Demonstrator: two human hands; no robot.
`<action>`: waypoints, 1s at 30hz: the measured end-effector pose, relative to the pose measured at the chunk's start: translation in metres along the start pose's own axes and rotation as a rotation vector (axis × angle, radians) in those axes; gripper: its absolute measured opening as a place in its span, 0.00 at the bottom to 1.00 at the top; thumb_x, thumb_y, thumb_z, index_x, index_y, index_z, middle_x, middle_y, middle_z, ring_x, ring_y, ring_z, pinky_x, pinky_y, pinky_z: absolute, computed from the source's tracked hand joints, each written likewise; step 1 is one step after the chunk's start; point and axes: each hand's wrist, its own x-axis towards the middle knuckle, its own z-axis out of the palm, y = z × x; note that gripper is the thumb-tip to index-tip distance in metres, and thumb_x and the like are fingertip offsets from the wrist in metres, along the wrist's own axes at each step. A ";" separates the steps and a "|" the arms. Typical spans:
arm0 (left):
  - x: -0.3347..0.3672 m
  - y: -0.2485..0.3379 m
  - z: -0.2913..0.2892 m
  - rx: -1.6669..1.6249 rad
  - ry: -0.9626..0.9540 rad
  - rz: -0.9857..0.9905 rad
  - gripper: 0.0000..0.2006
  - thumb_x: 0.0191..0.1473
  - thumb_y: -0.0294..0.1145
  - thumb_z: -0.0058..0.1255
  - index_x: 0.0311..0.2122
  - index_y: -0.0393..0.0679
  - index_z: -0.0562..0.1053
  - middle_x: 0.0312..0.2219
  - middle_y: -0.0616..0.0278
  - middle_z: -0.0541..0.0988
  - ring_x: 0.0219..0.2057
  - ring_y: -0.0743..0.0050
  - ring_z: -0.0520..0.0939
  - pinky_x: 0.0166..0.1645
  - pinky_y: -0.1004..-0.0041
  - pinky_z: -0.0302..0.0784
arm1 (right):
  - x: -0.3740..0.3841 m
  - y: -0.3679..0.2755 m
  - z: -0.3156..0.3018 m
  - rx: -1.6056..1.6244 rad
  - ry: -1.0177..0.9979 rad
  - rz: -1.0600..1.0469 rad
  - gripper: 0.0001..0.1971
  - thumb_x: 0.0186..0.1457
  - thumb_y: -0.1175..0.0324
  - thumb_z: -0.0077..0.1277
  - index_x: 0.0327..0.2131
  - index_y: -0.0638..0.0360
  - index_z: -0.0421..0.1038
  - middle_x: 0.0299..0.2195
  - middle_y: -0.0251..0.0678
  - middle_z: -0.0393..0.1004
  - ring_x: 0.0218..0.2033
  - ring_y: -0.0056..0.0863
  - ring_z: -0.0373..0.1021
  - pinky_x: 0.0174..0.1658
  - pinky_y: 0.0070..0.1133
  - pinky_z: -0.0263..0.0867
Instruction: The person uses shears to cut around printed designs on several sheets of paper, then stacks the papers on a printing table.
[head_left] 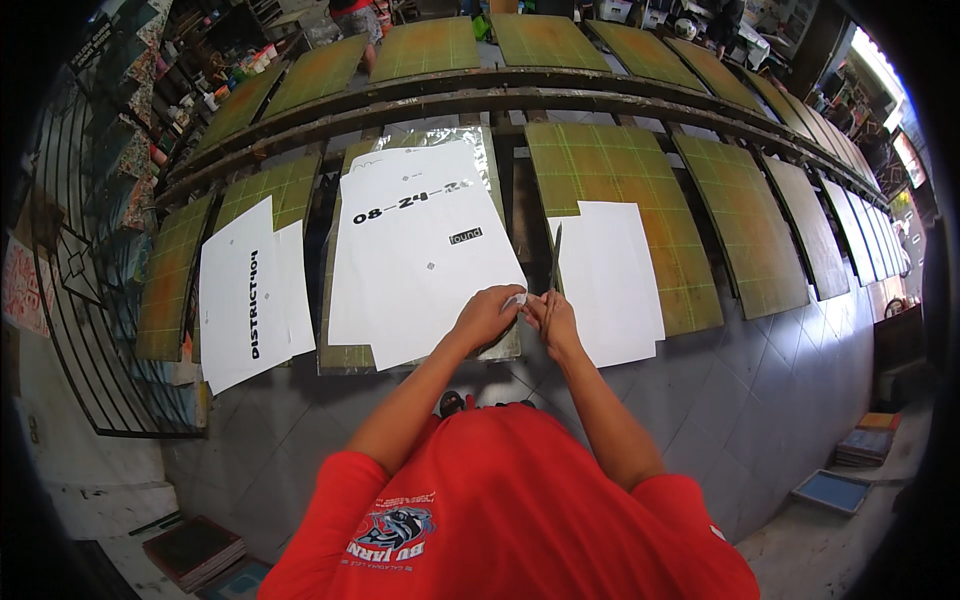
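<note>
Head view: greenish boards line the upper and middle frame. Printed white sheets overlap at centre; plain white sheets lie right of them. Just below centre, the left hand has its grip pinching a small white piece; the right hand has its grip closed around a long dark blade pointing upward.
</note>
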 end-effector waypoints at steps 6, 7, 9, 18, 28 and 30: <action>0.000 0.005 0.005 0.053 0.016 -0.152 0.13 0.46 0.31 0.50 0.39 0.43 0.73 0.32 0.49 0.77 0.34 0.52 0.78 0.40 0.66 0.73 | -0.001 0.002 -0.002 0.049 0.041 0.006 0.12 0.49 0.70 0.56 0.30 0.55 0.59 0.27 0.31 0.69 0.27 0.21 0.69 0.29 0.14 0.67; 0.000 -0.001 0.010 0.054 0.070 -0.121 0.13 0.45 0.29 0.50 0.39 0.42 0.73 0.29 0.50 0.78 0.32 0.55 0.79 0.37 0.68 0.74 | -0.001 0.002 -0.002 0.030 0.043 -0.008 0.13 0.48 0.70 0.56 0.31 0.58 0.60 0.29 0.34 0.69 0.28 0.21 0.69 0.29 0.14 0.68; 0.001 0.003 0.009 -0.031 0.096 -0.164 0.12 0.45 0.28 0.49 0.38 0.41 0.73 0.25 0.52 0.77 0.30 0.60 0.79 0.36 0.69 0.73 | -0.002 0.004 -0.006 -0.007 0.058 -0.033 0.13 0.48 0.71 0.55 0.33 0.63 0.61 0.31 0.38 0.70 0.29 0.21 0.69 0.29 0.15 0.69; 0.019 0.025 -0.058 -0.596 0.477 -0.313 0.10 0.48 0.21 0.46 0.39 0.36 0.70 0.17 0.68 0.69 0.17 0.84 0.71 0.18 0.83 0.66 | 0.003 0.014 -0.010 -0.513 0.156 -0.218 0.09 0.47 0.73 0.55 0.25 0.61 0.63 0.19 0.29 0.65 0.21 0.15 0.60 0.24 0.15 0.58; 0.014 0.033 -0.105 -0.833 0.566 -0.301 0.09 0.49 0.21 0.47 0.38 0.36 0.68 0.19 0.70 0.67 0.17 0.84 0.70 0.22 0.82 0.68 | 0.011 0.022 -0.007 -0.165 0.128 -0.250 0.12 0.52 0.65 0.52 0.23 0.57 0.60 0.18 0.26 0.61 0.21 0.15 0.60 0.24 0.16 0.58; 0.012 0.028 -0.103 -0.845 0.561 -0.300 0.09 0.49 0.20 0.46 0.38 0.34 0.68 0.19 0.68 0.68 0.17 0.83 0.71 0.21 0.82 0.68 | 0.005 0.011 -0.007 -0.162 0.130 -0.182 0.11 0.52 0.65 0.52 0.24 0.56 0.60 0.18 0.25 0.61 0.21 0.12 0.60 0.23 0.13 0.57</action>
